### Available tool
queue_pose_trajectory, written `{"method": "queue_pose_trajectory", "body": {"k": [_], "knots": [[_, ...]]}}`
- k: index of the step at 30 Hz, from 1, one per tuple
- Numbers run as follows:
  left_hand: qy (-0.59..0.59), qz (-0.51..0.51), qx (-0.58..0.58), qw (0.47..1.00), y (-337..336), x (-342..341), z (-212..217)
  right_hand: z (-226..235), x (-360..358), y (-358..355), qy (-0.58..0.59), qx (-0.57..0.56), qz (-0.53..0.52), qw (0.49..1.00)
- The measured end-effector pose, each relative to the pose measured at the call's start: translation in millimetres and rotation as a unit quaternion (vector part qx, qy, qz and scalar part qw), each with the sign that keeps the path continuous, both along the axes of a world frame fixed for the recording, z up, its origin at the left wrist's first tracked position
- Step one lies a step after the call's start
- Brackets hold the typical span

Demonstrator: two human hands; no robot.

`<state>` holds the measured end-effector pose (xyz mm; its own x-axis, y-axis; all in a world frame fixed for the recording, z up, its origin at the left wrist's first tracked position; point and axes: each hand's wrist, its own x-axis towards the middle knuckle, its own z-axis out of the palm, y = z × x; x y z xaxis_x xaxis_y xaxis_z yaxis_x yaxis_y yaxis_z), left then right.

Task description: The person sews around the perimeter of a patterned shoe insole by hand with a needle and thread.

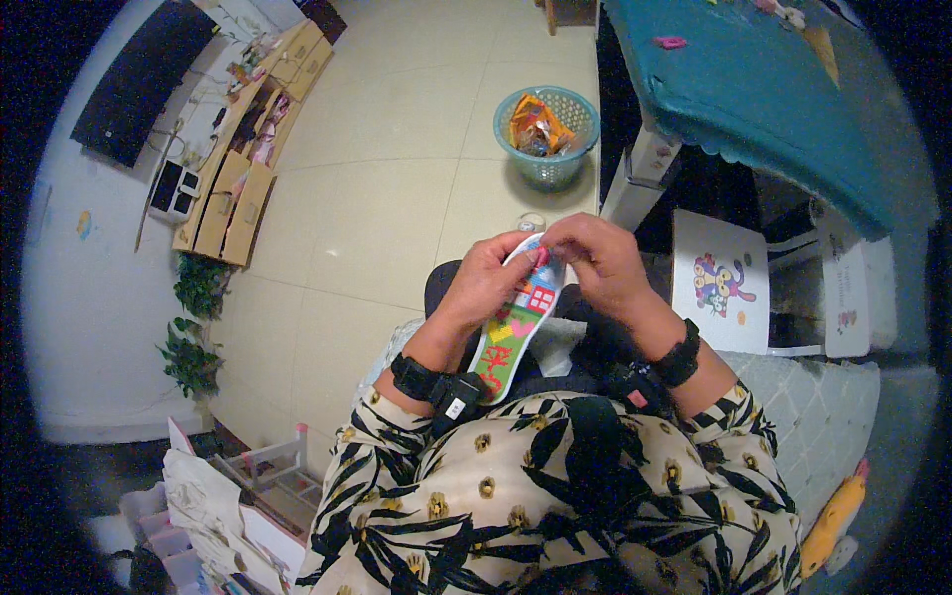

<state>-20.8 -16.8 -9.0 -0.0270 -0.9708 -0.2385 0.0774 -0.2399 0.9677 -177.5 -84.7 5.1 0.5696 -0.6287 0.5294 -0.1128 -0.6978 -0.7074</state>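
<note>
Head view: the left hand (488,283) grips a colourful embroidered insole (516,322) along its left edge, held over the lap. The right hand (598,256) pinches closed at the insole's top end, fingertips touching the left thumb. A green wastebasket (547,124) stands on the floor beyond.

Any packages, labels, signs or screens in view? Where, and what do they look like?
Television: far left wall, flat dark rectangle, off.
Snack wrappers: orange, crumpled, in the teal mesh basket on the floor.
Cartoon panel: right of the hands, white square with a colourful figure.
Tag: small, white, on the left wristband.
</note>
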Motion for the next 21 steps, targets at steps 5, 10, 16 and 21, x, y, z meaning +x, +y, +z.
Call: {"method": "queue_pose_trajectory", "body": {"k": [5,10,16,21], "knots": [[-0.162,0.114,-0.041,0.979,-5.5,29.9,-20.8,19.0,-27.3,-2.3,-0.165,0.326,0.028,0.93],[-0.188,0.245,-0.036,0.95,-0.5,92.9,-53.9,30.7,-95.9,-32.9,-0.364,0.256,-0.139,0.884],[-0.039,0.189,0.004,0.981,-3.0,41.0,-23.2,1.5,-70.3,-26.1,-0.272,0.307,-0.174,0.895],[0.022,0.126,0.031,0.991,1.8,18.5,-4.4,-7.3,-26.5,-3.7,-0.041,0.251,-0.082,0.964]]}}
